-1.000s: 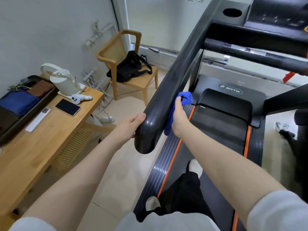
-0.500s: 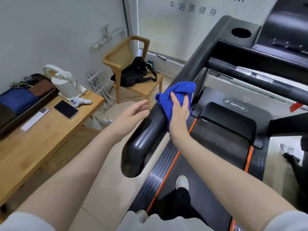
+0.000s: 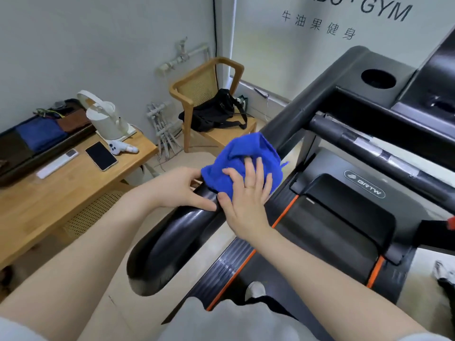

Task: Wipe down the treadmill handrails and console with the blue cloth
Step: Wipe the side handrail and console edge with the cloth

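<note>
The right hand [image 3: 248,193] lies flat with fingers spread, pressing the bunched blue cloth [image 3: 242,161] onto the glossy black left handrail [image 3: 187,232]. The left hand [image 3: 182,187] rests beside it on the rail, fingers relaxed, fingertips at the cloth's edge. Beyond stand a wooden chair [image 3: 197,87] with a black bag [image 3: 214,112] and a table [image 3: 49,193].

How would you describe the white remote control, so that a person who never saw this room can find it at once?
Start at the wooden table along the left wall. Near its back edge lies a long dark tray of folded cloths, and the white remote control lies on the bare wood just in front of it. It is a slim white bar, while the smartphone beside it is black and wider.
</note>
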The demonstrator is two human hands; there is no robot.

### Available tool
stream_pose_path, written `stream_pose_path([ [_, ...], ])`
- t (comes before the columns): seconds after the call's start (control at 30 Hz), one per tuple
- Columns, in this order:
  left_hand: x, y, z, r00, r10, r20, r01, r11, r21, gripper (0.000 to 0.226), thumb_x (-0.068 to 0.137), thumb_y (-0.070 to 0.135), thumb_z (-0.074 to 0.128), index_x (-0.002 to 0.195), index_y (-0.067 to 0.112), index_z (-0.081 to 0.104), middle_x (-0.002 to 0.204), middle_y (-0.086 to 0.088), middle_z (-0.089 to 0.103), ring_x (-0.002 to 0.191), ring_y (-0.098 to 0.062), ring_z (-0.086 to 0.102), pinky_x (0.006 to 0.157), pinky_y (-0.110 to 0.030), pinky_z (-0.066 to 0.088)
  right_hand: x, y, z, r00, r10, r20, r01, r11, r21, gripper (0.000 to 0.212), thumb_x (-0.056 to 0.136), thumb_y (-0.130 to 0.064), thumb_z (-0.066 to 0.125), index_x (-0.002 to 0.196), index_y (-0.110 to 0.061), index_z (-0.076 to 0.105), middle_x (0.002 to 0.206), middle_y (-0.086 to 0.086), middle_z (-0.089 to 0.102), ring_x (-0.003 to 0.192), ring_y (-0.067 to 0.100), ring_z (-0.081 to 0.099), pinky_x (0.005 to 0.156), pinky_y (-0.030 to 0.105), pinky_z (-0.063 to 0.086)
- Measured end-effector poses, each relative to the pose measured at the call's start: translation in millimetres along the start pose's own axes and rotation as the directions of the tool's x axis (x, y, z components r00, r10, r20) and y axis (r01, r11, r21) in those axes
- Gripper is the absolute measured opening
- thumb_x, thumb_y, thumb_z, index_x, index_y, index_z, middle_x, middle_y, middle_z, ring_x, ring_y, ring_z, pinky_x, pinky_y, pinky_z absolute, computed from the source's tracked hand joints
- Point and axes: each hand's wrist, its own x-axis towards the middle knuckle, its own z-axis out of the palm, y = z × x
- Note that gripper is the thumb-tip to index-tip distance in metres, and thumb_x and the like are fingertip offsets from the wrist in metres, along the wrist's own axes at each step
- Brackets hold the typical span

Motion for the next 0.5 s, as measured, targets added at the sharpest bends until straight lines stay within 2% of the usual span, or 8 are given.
stream_pose_path([
  [0.03,1,-1,0,1.000,-0.008,-0.013,0.008,1.000,0.003,0.046,0.071,0.038,0.077,0.112,0.040,0.056,0.096,0.024,0.065,0.085,0.007,0.057,0.071,-0.005,0.040,14,12,-9,0.994,-0.111,-0.004,0.111,0.993,-0.049,0.046,0.085,-0.045,0.034,0.122,-0.022,0.050,0.152,0.009,0.027,0.142,0.027,0.003,0.109,0.043,-0.018],
  [0.1,1,-1,1,0.999,-0.004,-0.043,0.003,1.000,-0.026,0.044,0.073,0.034,0.076,0.110,0.044,0.054,0.078,0.037,0.063,0.074,0.018,0.055,0.067,-0.002,0.040,45,31,-26,0.972,-0.236,0.020,0.237,0.963,-0.130,0.041,0.086,-0.044,0.035,0.109,-0.021,0.060,0.136,0.003,0.052,0.138,0.030,0.026,0.109,0.046,-0.013],
  [0.2,3,4,1,0.993,-0.068,-0.093,0.059,0.994,-0.087,0.046,0.073,0.039,0.074,0.116,0.041,0.059,0.072,0.049,0.057,0.078,0.022,0.056,0.071,-0.008,0.043,84,34,-38,0.962,-0.272,0.033,0.270,0.920,-0.286,0.044,0.089,-0.042,0.031,0.094,-0.018,0.067,0.101,0.000,0.069,0.112,0.027,0.056,0.107,0.044,0.012],
  [0.23,5,6,2,0.991,-0.083,-0.108,0.075,0.995,-0.070,0.049,0.071,0.045,0.073,0.118,0.037,0.060,0.071,0.047,0.058,0.077,0.022,0.056,0.070,-0.011,0.043,94,29,-41,0.963,-0.260,0.068,0.268,0.903,-0.337,0.046,0.090,-0.042,0.029,0.090,-0.018,0.067,0.091,0.000,0.069,0.101,0.026,0.059,0.103,0.042,0.018],
  [0.3,6,11,5,0.985,-0.114,-0.126,0.109,0.993,-0.042,0.062,0.066,0.056,0.068,0.122,0.031,0.059,0.074,0.035,0.065,0.078,0.017,0.057,0.071,-0.014,0.045,105,14,-43,0.947,-0.213,0.241,0.297,0.864,-0.406,0.045,0.094,-0.039,0.026,0.085,-0.018,0.065,0.086,0.001,0.067,0.091,0.026,0.056,0.098,0.040,0.023],
  [0.4,6,16,11,0.953,-0.263,-0.150,0.266,0.964,0.004,0.058,0.073,0.053,0.066,0.119,0.019,0.061,0.100,0.003,0.068,0.092,-0.011,0.062,0.082,-0.031,0.048,105,-8,-39,0.859,-0.215,0.464,0.406,0.839,-0.362,0.040,0.096,-0.034,0.024,0.079,-0.021,0.059,0.089,0.004,0.065,0.087,0.025,0.052,0.093,0.040,0.026],
  [0.43,6,16,13,0.937,-0.314,-0.152,0.325,0.944,0.058,0.056,0.074,0.055,0.064,0.112,0.014,0.065,0.097,-0.005,0.068,0.087,-0.019,0.062,0.079,-0.035,0.049,101,-15,-35,0.827,-0.267,0.494,0.465,0.819,-0.335,0.039,0.097,-0.034,0.025,0.079,-0.020,0.057,0.087,0.005,0.064,0.085,0.025,0.052,0.089,0.040,0.028],
  [0.5,5,17,17,0.901,-0.405,-0.155,0.424,0.898,0.116,0.056,0.073,0.060,0.061,0.094,0.009,0.067,0.076,-0.005,0.062,0.067,-0.017,0.055,0.062,-0.031,0.044,92,-24,-29,0.750,-0.360,0.555,0.567,0.782,-0.259,0.038,0.097,-0.034,0.026,0.075,-0.020,0.052,0.077,0.004,0.055,0.080,0.026,0.052,0.079,0.038,0.029],
])
